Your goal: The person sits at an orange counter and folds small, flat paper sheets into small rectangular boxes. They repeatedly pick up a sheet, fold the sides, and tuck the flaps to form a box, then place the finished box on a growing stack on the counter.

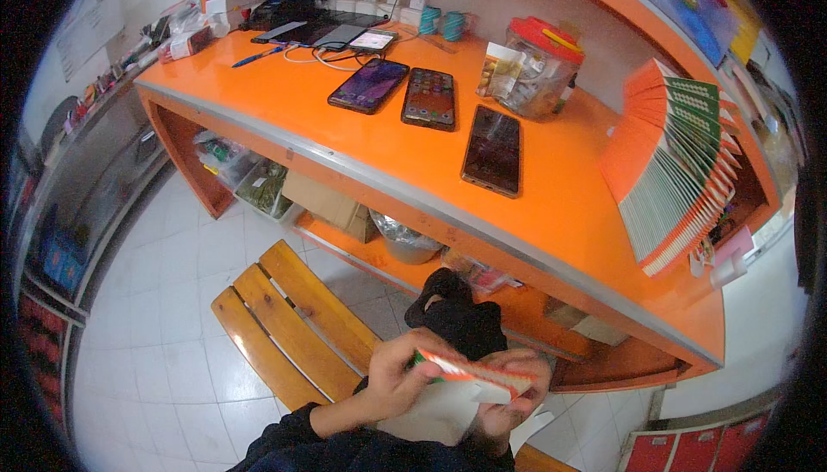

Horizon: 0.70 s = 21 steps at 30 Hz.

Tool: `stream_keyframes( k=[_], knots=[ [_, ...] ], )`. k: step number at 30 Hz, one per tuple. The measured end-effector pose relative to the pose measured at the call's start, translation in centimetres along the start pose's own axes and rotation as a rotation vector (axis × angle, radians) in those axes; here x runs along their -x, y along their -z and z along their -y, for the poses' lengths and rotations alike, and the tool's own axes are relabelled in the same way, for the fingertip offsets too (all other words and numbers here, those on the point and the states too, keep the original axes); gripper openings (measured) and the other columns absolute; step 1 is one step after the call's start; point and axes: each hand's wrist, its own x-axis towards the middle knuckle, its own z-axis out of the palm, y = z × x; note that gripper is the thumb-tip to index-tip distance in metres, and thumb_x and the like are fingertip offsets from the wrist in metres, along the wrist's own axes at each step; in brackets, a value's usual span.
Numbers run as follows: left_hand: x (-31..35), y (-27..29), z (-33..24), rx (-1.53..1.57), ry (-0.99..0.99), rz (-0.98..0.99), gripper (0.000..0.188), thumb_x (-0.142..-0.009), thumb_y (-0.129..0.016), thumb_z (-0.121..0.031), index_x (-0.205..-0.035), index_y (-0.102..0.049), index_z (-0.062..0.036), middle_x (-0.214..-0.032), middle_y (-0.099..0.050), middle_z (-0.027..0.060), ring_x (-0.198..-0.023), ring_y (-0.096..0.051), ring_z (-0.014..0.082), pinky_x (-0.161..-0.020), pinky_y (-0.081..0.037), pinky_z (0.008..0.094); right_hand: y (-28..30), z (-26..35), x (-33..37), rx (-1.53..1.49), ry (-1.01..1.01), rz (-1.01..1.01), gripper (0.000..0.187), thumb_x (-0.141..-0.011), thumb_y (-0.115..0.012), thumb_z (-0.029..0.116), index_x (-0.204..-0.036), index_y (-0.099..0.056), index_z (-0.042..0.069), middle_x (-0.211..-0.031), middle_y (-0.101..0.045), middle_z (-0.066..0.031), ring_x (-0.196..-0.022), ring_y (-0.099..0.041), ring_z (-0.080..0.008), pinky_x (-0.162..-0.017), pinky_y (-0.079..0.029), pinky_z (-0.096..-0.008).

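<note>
Over my lap, both hands grip a flat orange, white and green paper packet (469,372), held nearly edge-on and slightly blurred. My left hand (401,379) pinches its left end between thumb and fingers. Around the right end, my right hand (517,390) is closed. A pale surface (426,420) shows below the packet, between my forearms; I cannot tell what it is. On the right of the orange desk (345,149) stands a fanned stack of similarly coloured paper packets (676,179).
Three phones lie on the desk: one with a purple screen (369,86), another showing icons (428,98), and a dark one (492,150). Behind them stands a red-lidded clear jar (538,67). A slatted wooden bench (289,326) is at my left, with shelved boxes (323,201) under the desk.
</note>
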Motion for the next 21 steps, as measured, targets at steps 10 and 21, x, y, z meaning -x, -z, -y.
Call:
stream_keyframes(
  k=[10, 21],
  knots=[
    [-1.1, -1.2, 0.4, 0.037, -0.245, 0.044, 0.021, -0.079, -0.055, -0.018, -0.068, -0.051, -0.0011, -0.063, -0.053, 0.0081, -0.057, -0.05, 0.0214, -0.062, -0.036, 0.0323, -0.3, 1.0, -0.9, 0.114, 0.222, 0.067, 0.043, -0.079, -0.049, 0.042, -0.07, -0.049, 0.0, -0.063, -0.052, -0.0133, -0.051, -0.052, -0.0199, -0.047, -0.04, -0.0303],
    [-2.1, 2.3, 0.8, -0.233, 0.132, 0.604, 0.043, -0.083, -0.047, -0.026, -0.116, -0.039, 0.0007, -0.117, -0.044, 0.0137, -0.111, -0.04, 0.0251, -0.088, -0.034, 0.0392, 0.6, 5.8, -11.9, 0.351, 0.062, 0.763, 0.029, -0.079, -0.053, 0.031, -0.081, -0.052, 0.002, -0.081, -0.054, -0.0131, -0.069, -0.052, -0.029, -0.062, -0.043, -0.033]
  ],
)
